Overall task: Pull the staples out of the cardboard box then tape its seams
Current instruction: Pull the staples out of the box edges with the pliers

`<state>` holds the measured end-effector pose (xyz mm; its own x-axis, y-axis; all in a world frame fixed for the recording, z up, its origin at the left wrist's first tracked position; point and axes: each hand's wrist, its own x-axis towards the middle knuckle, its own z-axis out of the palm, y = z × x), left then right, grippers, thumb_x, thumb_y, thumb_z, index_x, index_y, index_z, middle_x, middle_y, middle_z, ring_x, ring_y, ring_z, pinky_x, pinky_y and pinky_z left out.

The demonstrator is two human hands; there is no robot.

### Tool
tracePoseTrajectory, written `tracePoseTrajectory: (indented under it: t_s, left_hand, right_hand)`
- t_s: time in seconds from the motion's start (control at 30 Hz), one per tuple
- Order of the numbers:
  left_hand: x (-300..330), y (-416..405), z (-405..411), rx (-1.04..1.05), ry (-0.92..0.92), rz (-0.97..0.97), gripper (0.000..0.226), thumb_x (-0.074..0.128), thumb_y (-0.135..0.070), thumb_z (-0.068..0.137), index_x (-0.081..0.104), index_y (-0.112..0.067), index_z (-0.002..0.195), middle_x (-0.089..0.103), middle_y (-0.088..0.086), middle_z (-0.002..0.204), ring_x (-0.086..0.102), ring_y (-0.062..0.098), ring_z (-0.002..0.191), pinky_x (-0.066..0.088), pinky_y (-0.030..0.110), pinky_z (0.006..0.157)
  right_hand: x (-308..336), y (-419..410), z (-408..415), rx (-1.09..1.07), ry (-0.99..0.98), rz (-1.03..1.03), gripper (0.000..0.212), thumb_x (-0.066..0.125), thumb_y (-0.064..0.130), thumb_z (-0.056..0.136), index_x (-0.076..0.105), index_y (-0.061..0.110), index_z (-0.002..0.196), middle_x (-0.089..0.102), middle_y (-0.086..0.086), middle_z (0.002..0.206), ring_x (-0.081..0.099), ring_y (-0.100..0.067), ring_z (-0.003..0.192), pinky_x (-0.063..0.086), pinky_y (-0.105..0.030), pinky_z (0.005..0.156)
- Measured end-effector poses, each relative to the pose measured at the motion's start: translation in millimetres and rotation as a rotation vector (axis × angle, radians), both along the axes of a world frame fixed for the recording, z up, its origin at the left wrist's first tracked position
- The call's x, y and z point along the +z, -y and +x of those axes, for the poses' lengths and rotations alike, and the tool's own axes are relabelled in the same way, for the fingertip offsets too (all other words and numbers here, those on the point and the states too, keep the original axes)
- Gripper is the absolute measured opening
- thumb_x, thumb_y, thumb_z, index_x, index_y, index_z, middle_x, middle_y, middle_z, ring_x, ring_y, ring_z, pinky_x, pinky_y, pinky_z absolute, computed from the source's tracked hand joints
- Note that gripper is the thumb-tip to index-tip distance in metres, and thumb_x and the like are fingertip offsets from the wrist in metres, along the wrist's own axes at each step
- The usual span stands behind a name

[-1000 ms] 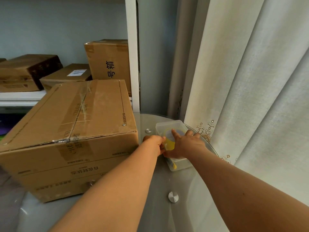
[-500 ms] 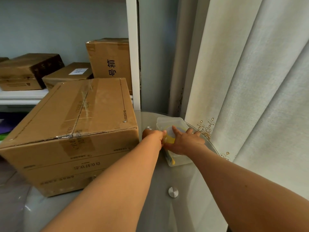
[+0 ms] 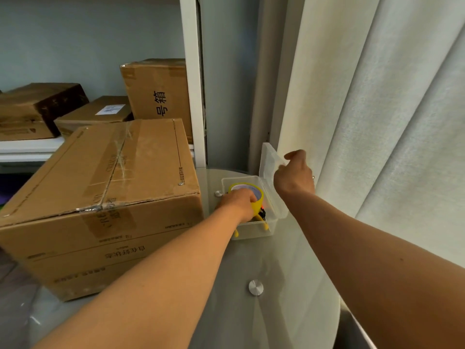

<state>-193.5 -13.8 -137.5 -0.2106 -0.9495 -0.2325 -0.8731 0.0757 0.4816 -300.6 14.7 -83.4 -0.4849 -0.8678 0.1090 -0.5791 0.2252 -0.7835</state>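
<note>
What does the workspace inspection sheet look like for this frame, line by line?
Surface: round glass table with metal fittings; bare glass toward the near edge.
Job's things: large cardboard box on the table, old tape along its top seam, a staple near its right top edge. Clear plastic case beside it, lid raised; yellow tape roll and a yellow-handled tool inside.
Clutter: nothing seen.
Hands: left hand reaches into the case onto the tape roll, grasp unclear; right hand holds the lid up.
Cables: nothing seen.
Surroundings: white shelf with more boxes behind; pale curtain on the right.
</note>
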Motion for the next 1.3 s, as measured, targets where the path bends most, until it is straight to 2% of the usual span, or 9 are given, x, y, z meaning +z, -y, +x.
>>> tracePoseTrajectory:
  t_s: [0.1, 0.17, 0.4, 0.57, 0.8, 0.93, 1.03, 1.17, 1.3]
  left_hand:
    - [-9.0, 8.4, 4.2, 0.01, 0.185, -0.112, 0.042, 0.055, -0.018, 0.092, 0.05, -0.02, 0.134, 0.044, 0.005, 0.143, 0.038, 0.034, 0.132, 0.041, 0.039, 0.104]
    - [-11.9, 11.9, 4.9, 0.012, 0.253, -0.146, 0.041, 0.056, -0.02, 0.093, 0.051, -0.02, 0.134, 0.048, 0.004, 0.139, 0.041, 0.032, 0.127, 0.042, 0.036, 0.1]
    - [-18.9, 12.4, -2.2, 0.061, 0.196, -0.075, 0.032, 0.065, -0.021, 0.087, 0.063, -0.016, 0.118, 0.058, 0.007, 0.125, 0.054, 0.027, 0.115, 0.046, 0.034, 0.083]
    - [-12.8, 10.0, 0.2, 0.085, 0.219, -0.008, 0.036, 0.058, -0.021, 0.093, 0.057, -0.01, 0.127, 0.053, 0.009, 0.135, 0.047, 0.024, 0.125, 0.037, 0.033, 0.101]
    - [26.5, 13.7, 2.7, 0.084, 0.21, -0.199, 0.038, 0.05, -0.019, 0.097, 0.05, -0.011, 0.135, 0.047, 0.01, 0.141, 0.044, 0.026, 0.13, 0.036, 0.032, 0.103]
    - [51.3, 10.9, 4.8, 0.041, 0.224, -0.333, 0.028, 0.05, -0.01, 0.093, 0.056, -0.01, 0.12, 0.059, 0.01, 0.12, 0.058, 0.028, 0.11, 0.048, 0.036, 0.087]
    - [51.7, 12.1, 9.4, 0.129, 0.202, -0.253, 0.029, 0.052, -0.014, 0.095, 0.056, -0.01, 0.124, 0.057, 0.01, 0.127, 0.054, 0.029, 0.117, 0.045, 0.034, 0.091]
    - [57.6, 12.0, 15.6, 0.19, 0.188, -0.306, 0.035, 0.054, -0.017, 0.096, 0.053, -0.011, 0.131, 0.053, 0.012, 0.133, 0.051, 0.032, 0.123, 0.045, 0.035, 0.093]
    - [61.6, 16.0, 14.8, 0.164, 0.227, -0.33, 0.038, 0.052, -0.017, 0.097, 0.048, -0.01, 0.134, 0.051, 0.014, 0.135, 0.049, 0.031, 0.124, 0.044, 0.036, 0.093]
  right_hand:
    - [-2.5, -1.0, -12.8, -0.018, -0.463, 0.031, 0.045, 0.059, 0.004, 0.086, 0.048, 0.019, 0.128, 0.046, -0.007, 0.136, 0.043, -0.027, 0.126, 0.041, -0.04, 0.096]
    - [-8.4, 0.1, -16.1, 0.071, -0.675, 0.112, 0.045, 0.058, 0.008, 0.088, 0.051, 0.022, 0.131, 0.038, -0.005, 0.146, 0.031, -0.024, 0.138, 0.023, -0.043, 0.114]
    - [-52.0, 3.0, -1.3, 0.411, -0.54, 0.344, 0.046, 0.058, 0.017, 0.09, 0.05, 0.026, 0.135, 0.056, -0.008, 0.129, 0.053, -0.027, 0.119, 0.046, -0.034, 0.091]
    - [-61.5, 3.1, -2.5, 0.398, -0.553, 0.339, 0.051, 0.057, 0.019, 0.091, 0.045, 0.026, 0.14, 0.055, -0.008, 0.132, 0.051, -0.026, 0.122, 0.044, -0.034, 0.094]
    - [-49.7, 9.2, 3.3, 0.481, -0.527, 0.307, 0.083, 0.056, 0.022, 0.092, 0.001, 0.023, 0.153, 0.055, -0.014, 0.13, 0.055, -0.033, 0.116, 0.045, -0.042, 0.093]
    - [-31.8, 14.2, 3.9, 0.3, -0.55, 0.132, 0.062, 0.054, 0.01, 0.09, 0.022, 0.016, 0.143, 0.062, -0.013, 0.119, 0.059, -0.034, 0.106, 0.049, -0.041, 0.08]
    - [-26.9, 11.5, 10.2, 0.235, -0.427, 0.127, 0.045, 0.053, 0.013, 0.092, 0.036, 0.011, 0.134, 0.06, -0.015, 0.119, 0.058, -0.034, 0.107, 0.046, -0.039, 0.08]
    - [-36.2, 20.1, 28.8, 0.336, -0.288, 0.344, 0.041, 0.06, 0.037, 0.089, 0.053, 0.008, 0.118, 0.06, -0.011, 0.118, 0.057, -0.031, 0.11, 0.044, -0.034, 0.081]
    - [-75.3, 50.4, 49.5, 0.567, -0.468, 0.574, 0.049, 0.067, 0.044, 0.075, 0.055, 0.018, 0.115, 0.058, -0.005, 0.113, 0.056, -0.03, 0.106, 0.048, -0.037, 0.087]
